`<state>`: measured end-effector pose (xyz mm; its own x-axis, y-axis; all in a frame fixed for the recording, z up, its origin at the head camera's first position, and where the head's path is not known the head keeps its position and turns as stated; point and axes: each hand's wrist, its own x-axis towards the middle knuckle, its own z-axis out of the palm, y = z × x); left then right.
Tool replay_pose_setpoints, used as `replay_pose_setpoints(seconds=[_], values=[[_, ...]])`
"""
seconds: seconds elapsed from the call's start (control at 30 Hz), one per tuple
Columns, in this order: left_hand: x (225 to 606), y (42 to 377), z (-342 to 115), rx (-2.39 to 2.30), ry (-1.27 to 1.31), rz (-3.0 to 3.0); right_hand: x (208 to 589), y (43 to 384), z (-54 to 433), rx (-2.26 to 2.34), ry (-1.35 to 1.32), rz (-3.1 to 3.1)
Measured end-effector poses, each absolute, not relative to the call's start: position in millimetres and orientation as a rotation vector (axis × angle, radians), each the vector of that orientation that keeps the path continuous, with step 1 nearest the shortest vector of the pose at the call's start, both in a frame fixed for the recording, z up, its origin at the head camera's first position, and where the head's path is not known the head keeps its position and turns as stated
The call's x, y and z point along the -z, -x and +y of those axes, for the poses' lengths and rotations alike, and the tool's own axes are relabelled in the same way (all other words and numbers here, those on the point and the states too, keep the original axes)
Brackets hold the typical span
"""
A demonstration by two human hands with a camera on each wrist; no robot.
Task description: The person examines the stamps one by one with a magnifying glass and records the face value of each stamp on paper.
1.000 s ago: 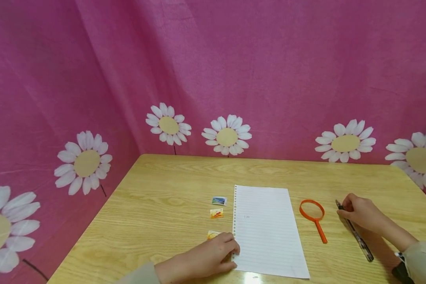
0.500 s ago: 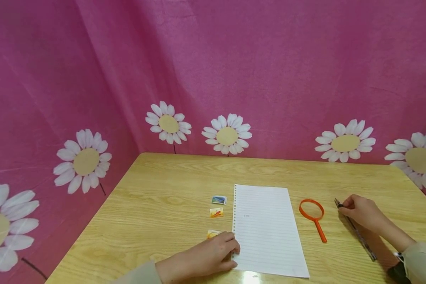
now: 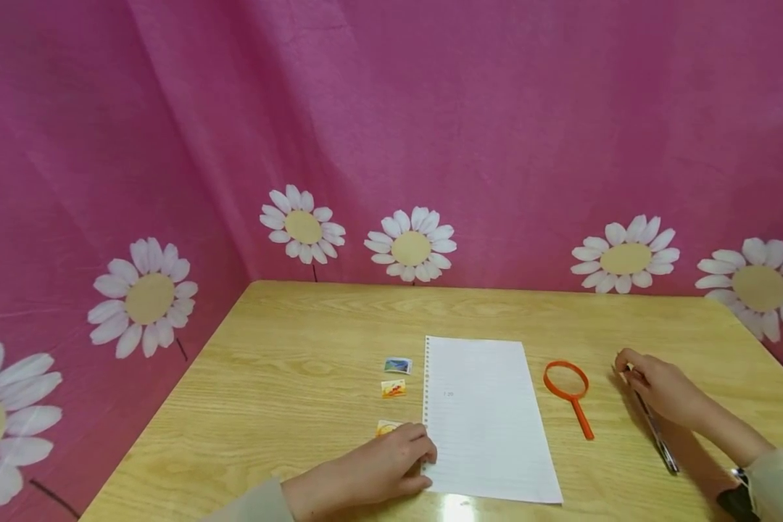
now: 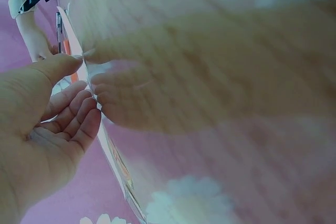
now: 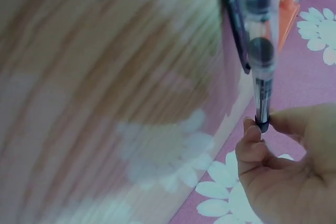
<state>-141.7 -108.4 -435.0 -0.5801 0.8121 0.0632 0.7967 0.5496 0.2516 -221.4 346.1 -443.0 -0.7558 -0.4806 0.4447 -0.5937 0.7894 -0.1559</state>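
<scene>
My right hand (image 3: 668, 388) pinches a clear pen (image 3: 655, 436) with a black cap and clip near its far end, at the table's right side. In the right wrist view the pen (image 5: 260, 51) points its capped end toward the camera, and thumb and fingers meet at the other end. My left hand (image 3: 390, 462) rests at the left edge of a lined, punched sheet of paper (image 3: 489, 420), its fingers loosely bent and touching it. Small faint writing shows on the sheet. An orange magnifying glass (image 3: 581, 417) lies between the paper and the pen.
Left of the paper lie a blue-green stamp (image 3: 398, 365), a yellow and red stamp (image 3: 394, 389) and a yellow stamp (image 3: 388, 426) partly hidden by my left hand. A pink flowered curtain (image 3: 496, 145) stands behind the wooden table (image 3: 287, 348).
My right fingers have shifted slightly toward the pen's far end, and the pen's angle has changed a little. The left hand stays on the paper's edge. The head view has shifted slightly.
</scene>
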Motion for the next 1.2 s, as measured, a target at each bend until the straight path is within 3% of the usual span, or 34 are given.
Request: replay_pose_setpoints(seconds=[0.27, 0.57, 0.8, 0.93, 1.2], values=[[436.7, 140.7, -110.6, -0.424, -1.468, 2.738, 444.2, 216.8, 351.0, -0.326, -0.890, -2.555], [436.1, 140.8, -110.4, -0.413, -1.471, 2.739, 435.0, 203.2, 351.0, 0.193, -0.916, -2.505], [435.5, 141.4, -109.7, -0.391, -1.462, 2.747, 436.5, 197.9, 347.2, 0.268, -0.878, -2.437], [434.5, 141.3, -109.3, -0.392, -1.445, 2.738, 435.2, 192.3, 343.9, 0.132, -0.816, -2.505], [435.5, 141.7, -109.3, -0.394, -1.450, 2.735, 427.7, 193.0, 331.7, -0.561, -0.774, -2.429]])
